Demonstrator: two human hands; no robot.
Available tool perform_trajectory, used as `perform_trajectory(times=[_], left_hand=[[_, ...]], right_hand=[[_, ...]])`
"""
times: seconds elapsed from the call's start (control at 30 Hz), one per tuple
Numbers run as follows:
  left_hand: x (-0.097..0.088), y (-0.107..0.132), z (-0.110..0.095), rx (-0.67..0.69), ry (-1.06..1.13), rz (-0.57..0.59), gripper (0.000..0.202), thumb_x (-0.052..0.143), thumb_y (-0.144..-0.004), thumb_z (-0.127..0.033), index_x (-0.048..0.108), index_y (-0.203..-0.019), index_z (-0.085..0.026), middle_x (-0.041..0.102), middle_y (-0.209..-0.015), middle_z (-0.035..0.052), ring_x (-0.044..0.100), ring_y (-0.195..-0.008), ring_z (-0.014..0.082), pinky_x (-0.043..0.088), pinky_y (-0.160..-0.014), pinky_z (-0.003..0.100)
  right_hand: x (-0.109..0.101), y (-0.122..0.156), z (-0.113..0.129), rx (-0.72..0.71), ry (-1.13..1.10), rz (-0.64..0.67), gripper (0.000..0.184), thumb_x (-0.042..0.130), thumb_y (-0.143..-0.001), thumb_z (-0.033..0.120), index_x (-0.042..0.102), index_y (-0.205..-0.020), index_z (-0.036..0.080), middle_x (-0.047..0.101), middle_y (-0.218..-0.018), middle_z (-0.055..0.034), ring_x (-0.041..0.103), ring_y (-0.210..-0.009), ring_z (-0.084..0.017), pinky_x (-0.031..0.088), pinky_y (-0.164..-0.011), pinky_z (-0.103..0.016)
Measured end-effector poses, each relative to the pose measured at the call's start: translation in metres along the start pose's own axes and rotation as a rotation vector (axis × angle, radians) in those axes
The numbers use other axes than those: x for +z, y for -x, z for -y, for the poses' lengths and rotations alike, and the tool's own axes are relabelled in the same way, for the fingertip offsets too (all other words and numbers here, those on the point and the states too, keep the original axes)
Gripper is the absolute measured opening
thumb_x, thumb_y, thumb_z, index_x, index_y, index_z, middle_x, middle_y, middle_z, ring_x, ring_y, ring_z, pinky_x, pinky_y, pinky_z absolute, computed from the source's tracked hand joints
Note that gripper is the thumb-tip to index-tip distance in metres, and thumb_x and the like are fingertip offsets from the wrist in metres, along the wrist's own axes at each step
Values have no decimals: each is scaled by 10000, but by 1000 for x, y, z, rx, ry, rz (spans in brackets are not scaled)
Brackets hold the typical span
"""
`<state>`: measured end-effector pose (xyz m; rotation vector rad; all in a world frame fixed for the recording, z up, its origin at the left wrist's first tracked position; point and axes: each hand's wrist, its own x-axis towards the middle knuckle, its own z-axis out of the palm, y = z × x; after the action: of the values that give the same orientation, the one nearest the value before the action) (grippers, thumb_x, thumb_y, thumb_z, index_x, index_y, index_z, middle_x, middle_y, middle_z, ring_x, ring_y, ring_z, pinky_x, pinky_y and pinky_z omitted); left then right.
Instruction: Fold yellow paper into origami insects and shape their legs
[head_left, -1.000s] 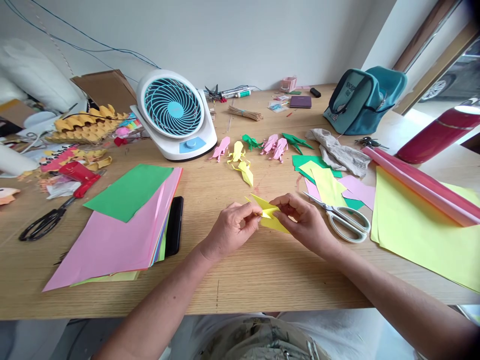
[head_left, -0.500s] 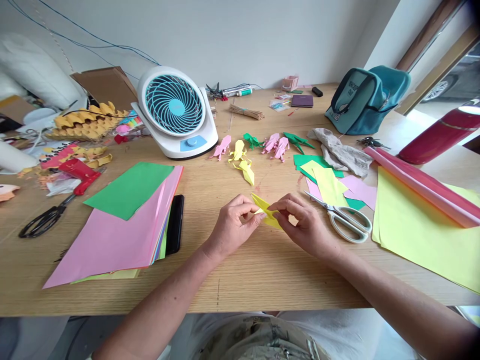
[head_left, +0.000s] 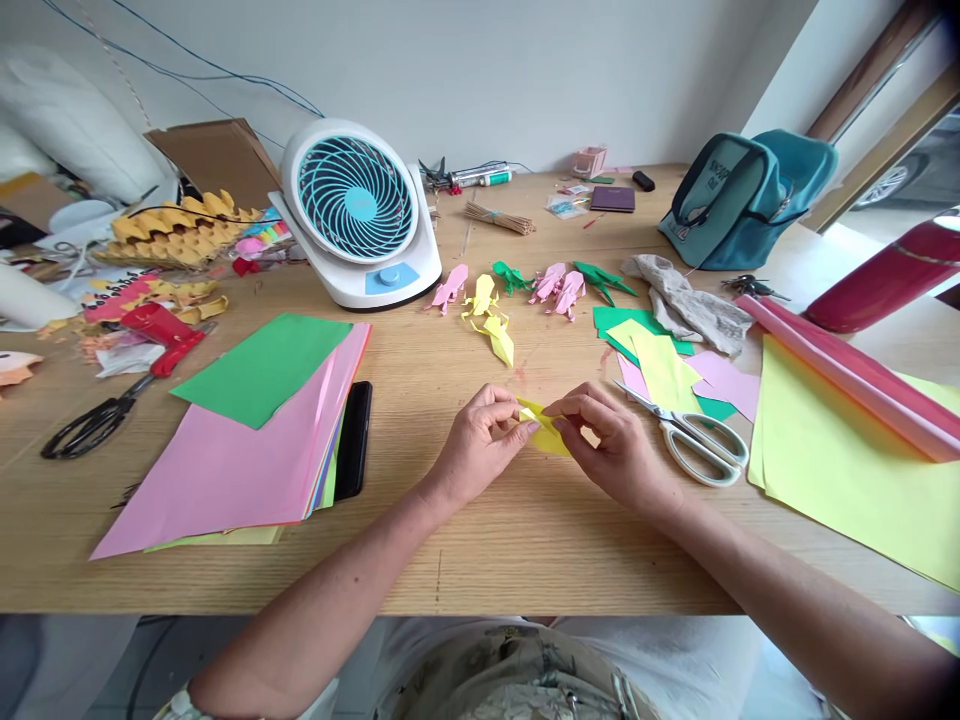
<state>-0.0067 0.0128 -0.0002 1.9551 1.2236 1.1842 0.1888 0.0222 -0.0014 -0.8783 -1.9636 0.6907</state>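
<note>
The yellow folded paper (head_left: 546, 432) sits between both hands just above the desk (head_left: 525, 540), now folded smaller, its long point gone. The left hand (head_left: 480, 445) and right hand (head_left: 611, 445) pinch it with fingertips closed. White scissors (head_left: 694, 440) lie just right. No writing is legible.
</note>
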Motion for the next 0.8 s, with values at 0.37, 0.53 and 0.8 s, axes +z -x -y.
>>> perform_trajectory(times=[0.37,0.53,0.8], left_hand=[[-3,-3,1,17,193,87,90,664,-853,-217,698,-808,-146,588,-939,57,535,-736,100,453,-652,215],[-4,-3,-3,34,134,100,88,654,-864,-206,694,-812,-147,604,-924,52,518,-690,87,423,-603,203],[-13,-6,-5,206,66,63,100,613,-899,-167,708,-929,-156,675,-947,73,630,-853,131,488,-747,225]], right_hand=[[-1,-5,-4,468,-585,60,217,685,-845,421,635,-899,216,604,-741,0,530,-651,-133,390,-567,-259],[-2,-5,-4,485,-629,63,230,709,-826,430,651,-873,213,611,-739,0,536,-658,-133,390,-576,-260],[-2,-3,-2,610,-878,70,318,751,-806,375,616,-1066,251,631,-846,18,598,-728,-118,434,-633,-234]])
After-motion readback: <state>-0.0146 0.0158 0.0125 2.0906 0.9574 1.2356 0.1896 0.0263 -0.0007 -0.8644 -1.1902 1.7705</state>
